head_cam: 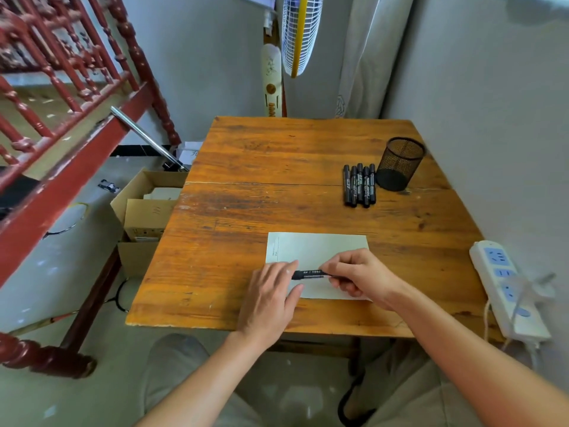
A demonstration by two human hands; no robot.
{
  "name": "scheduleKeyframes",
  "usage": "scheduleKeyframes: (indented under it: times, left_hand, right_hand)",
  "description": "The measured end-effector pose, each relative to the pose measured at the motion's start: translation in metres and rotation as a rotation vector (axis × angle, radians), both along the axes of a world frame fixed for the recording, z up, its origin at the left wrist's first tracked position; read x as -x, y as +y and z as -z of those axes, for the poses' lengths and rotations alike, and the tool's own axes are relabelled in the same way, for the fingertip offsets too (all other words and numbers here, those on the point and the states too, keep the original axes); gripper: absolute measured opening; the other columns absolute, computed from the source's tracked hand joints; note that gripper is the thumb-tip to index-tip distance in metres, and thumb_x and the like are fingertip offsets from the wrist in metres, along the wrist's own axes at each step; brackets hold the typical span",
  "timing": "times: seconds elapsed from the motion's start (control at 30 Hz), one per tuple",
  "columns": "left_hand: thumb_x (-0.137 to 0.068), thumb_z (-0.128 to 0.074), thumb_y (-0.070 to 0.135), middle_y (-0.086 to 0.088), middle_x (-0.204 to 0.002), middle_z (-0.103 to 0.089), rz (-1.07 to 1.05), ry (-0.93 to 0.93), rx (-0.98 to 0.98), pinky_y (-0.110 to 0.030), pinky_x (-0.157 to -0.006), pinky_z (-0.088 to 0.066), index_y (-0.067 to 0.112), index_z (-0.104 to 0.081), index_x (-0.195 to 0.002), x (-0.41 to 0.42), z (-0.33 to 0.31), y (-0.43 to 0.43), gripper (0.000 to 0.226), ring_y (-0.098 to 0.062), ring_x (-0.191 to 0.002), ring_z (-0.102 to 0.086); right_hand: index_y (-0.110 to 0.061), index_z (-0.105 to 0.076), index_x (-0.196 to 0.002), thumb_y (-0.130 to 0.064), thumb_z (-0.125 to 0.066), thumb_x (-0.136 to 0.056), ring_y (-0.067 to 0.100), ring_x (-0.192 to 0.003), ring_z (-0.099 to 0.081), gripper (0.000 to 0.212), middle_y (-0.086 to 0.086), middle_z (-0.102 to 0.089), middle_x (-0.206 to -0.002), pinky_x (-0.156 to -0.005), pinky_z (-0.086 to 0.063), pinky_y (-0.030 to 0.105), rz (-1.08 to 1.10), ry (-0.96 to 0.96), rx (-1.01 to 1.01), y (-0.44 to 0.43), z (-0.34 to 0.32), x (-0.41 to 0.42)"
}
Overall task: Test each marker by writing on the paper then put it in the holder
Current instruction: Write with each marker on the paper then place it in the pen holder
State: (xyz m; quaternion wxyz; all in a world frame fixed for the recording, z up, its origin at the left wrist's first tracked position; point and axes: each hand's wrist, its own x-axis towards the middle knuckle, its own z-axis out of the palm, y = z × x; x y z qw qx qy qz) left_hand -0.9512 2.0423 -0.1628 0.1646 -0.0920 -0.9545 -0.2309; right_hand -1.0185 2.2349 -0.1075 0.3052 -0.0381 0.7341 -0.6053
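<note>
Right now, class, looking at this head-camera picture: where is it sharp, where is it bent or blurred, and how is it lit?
Head view: soft, even light with faint shadows; the marker held between the left hand and right hand is sharp, as is the mesh holder; wide-angle distortion bows the table edges and the red railing; the frame's corners smear.

**Soft, even light; warped edges**

Bright, diffuse daylight fills the scene. The holder (399, 163) casts only a faint shadow toward 5 o'clock. The table (277, 167) shows mild sheen and stays sharp. Wide-angle distortion bends the railing (61, 72) at 10 o'clock, and edges blur slightly.
</note>
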Motion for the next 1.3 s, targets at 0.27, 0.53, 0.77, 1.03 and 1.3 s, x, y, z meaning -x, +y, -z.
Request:
scheduleKeyframes:
  times: [0.27, 0.53, 0.77, 1.03, 1.3]
  left_hand:
    - [-0.093, -0.054, 0.022, -0.001, -0.091, -0.061, 0.007, -0.017, 0.058, -0.025, -0.058, -0.044, 0.013, -0.052, -0.104, -0.001, -0.003, 0.001, 0.014, -0.015, -0.073, -0.059]
    - [-0.094, -0.035, 0.040, 0.009, -0.068, -0.048, 0.032, -0.086, 0.129, -0.024, -0.052, -0.026, 0.017, -0.049, -0.086, 0.000, -0.009, 0.002, 0.028, -0.010, -0.055, -0.039]
    - [-0.097, -0.034, 0.042, 0.008, -0.076, -0.048, 0.087, -0.211, 0.126, -0.024, -0.057, -0.024, 0.024, -0.038, -0.088, 0.001, -0.013, 0.001, 0.021, -0.011, -0.064, -0.042]
    - [-0.098, -0.035, 0.041, 0.007, -0.075, -0.048, 0.180, -0.316, 0.049, -0.021, -0.053, -0.027, 0.023, -0.037, -0.083, 0.001, -0.029, 0.006, 0.024, -0.011, -0.064, -0.043]
    - [-0.099, -0.037, 0.039, 0.009, -0.069, -0.045, 0.214, -0.435, -0.089, -0.018, -0.049, -0.030, 0.025, -0.038, -0.084, -0.005, -0.048, 0.010, 0.021, -0.010, -0.058, -0.044]
  right_hand:
    - [-0.010, -0.060, -0.068, -0.020, -0.073, -0.085, 0.011, -0.043, -0.039, 0.023, 0.002, -0.050, -0.054, -0.041, -0.029, 0.022, 0.207, 0.041, 0.149, -0.021, 0.010, -0.008]
    - [-0.009, -0.056, -0.063, -0.013, -0.064, -0.089, 0.017, -0.045, -0.048, 0.027, 0.008, -0.056, -0.052, -0.044, -0.039, 0.024, 0.271, 0.136, 0.129, -0.025, 0.016, -0.014]
    - [-0.008, -0.056, -0.061, -0.008, -0.064, -0.088, 0.014, -0.043, -0.046, 0.028, 0.009, -0.054, -0.051, -0.042, -0.039, 0.023, 0.279, 0.148, 0.148, -0.024, 0.017, -0.016]
    - [-0.009, -0.054, -0.055, 0.001, -0.060, -0.085, 0.014, -0.044, -0.038, 0.033, 0.007, -0.046, -0.048, -0.042, -0.030, 0.022, 0.298, 0.155, 0.198, -0.017, 0.011, -0.018]
    - [-0.009, -0.050, -0.058, -0.010, -0.065, -0.089, 0.013, -0.042, -0.039, 0.035, 0.003, -0.047, -0.047, -0.040, -0.032, 0.021, 0.300, 0.172, 0.251, -0.017, -0.001, -0.025]
